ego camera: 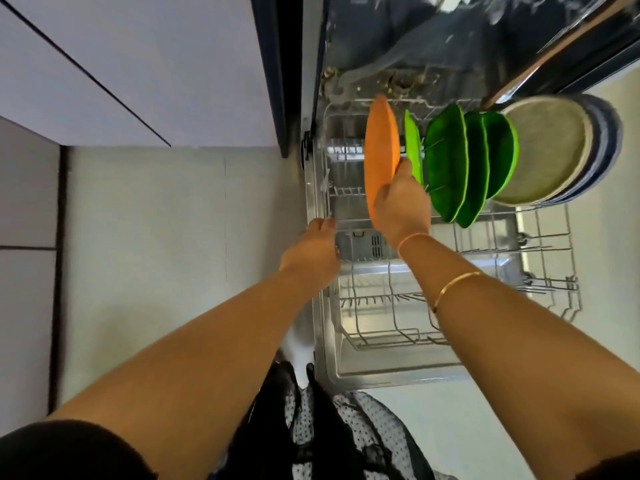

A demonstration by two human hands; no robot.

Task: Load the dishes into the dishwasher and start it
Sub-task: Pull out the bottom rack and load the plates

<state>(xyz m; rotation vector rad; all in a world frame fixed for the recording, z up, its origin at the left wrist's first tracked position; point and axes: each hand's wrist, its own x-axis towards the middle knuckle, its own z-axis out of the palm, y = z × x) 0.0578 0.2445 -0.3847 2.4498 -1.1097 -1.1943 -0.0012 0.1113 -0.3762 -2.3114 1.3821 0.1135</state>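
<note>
The dishwasher's lower rack (391,337) is pulled out over the open door. My right hand (401,206) grips the near edge of an orange plate (381,147), held upright on edge over the rack's left part. Right of it stand a light green plate (412,147), three dark green dishes (450,161) and a beige plate (547,150) backed by blue-rimmed plates. My left hand (315,247) rests on the rack's left rim, fingers curled over it.
The dishwasher tub (450,39) is dark at the top, with an upper rack partly seen. White cabinet fronts (138,64) stand left. Pale floor tiles (173,237) lie left of the door. A grey detergent compartment (367,244) shows under the rack. My dark patterned clothing (329,427) hangs below.
</note>
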